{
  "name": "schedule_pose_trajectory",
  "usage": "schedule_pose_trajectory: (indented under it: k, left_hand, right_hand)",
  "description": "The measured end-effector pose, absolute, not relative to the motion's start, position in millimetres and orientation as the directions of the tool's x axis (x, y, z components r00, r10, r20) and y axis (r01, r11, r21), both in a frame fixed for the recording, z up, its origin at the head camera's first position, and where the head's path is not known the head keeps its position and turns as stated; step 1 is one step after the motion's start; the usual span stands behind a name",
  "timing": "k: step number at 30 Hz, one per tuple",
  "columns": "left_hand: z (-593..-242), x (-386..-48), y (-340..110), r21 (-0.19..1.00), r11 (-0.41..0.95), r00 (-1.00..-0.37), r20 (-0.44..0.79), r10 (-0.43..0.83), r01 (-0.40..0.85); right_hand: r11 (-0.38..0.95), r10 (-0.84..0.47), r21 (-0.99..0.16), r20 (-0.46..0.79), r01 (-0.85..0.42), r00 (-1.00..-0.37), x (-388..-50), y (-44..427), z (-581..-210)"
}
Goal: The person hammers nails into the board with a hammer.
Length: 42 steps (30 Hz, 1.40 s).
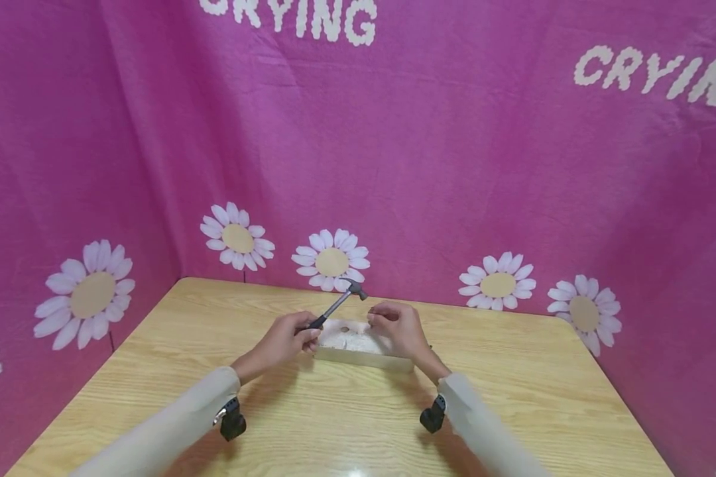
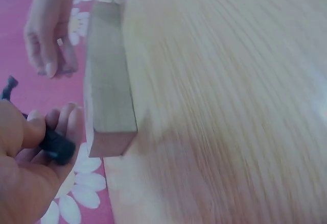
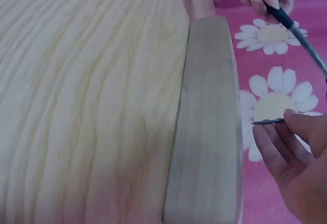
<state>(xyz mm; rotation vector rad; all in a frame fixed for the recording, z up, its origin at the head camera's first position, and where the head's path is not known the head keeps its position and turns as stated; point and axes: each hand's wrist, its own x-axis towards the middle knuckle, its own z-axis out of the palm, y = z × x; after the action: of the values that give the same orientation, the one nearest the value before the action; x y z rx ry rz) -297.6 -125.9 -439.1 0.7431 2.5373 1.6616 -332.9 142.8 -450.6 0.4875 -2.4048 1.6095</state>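
Observation:
My left hand [image 1: 286, 339] grips the black handle of a small claw hammer [image 1: 336, 305], its dark head raised above the far part of the table. A thin dark nail [image 3: 267, 122] is pinched between the thumb and fingers of my right hand [image 3: 301, 157]. Both hands are over a wooden block [image 1: 364, 358] with a pale, marked top, the left hand at its left end and the right above its right part. In the left wrist view, the end of the black handle [image 2: 60, 150] shows in the fingers.
The light wood table [image 1: 346, 411] reaches back to a pink cloth backdrop [image 1: 429, 165] with white daisies and lettering. A dark spot [image 1: 345, 329] shows on the block's top. Something small and dark, too small to identify, shows by the block's right end.

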Motion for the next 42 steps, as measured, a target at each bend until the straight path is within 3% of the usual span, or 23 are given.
schedule_pose_trajectory:
  k: [4,11,18,33,42]
  left_hand:
    - [-434.7,-298.9,-126.0,0.847,0.375,-0.885,0.209,0.416,0.376]
    - [-423.0,-303.2,-130.8,0.624,0.583,-0.848,0.299,0.439,0.521]
    - [-417.5,-305.8,-131.6,0.629,0.564,-0.838,0.309,0.449,0.534]
    - [-404.1,-312.1,-104.7,0.410,0.679,-0.785,0.433,0.443,0.609]
    - [-402.9,-316.7,-90.0,0.378,0.657,-0.751,0.442,0.492,0.653]
  right_hand:
    - [0.370,-0.175,-0.852,0.328,-0.371,-0.928,-332.8,157.8,-448.5]
    - [0.358,-0.191,-0.850,0.338,-0.386,-0.922,-330.8,171.3,-454.0]
    - [0.314,-0.220,-0.848,0.373,-0.427,-0.901,-330.8,175.6,-460.9]
    - [0.273,-0.198,-0.887,0.326,-0.371,-0.924,-330.6,179.3,-463.4]
    - [0.252,-0.152,-0.911,0.297,-0.328,-0.943,-330.2,178.5,-466.2]
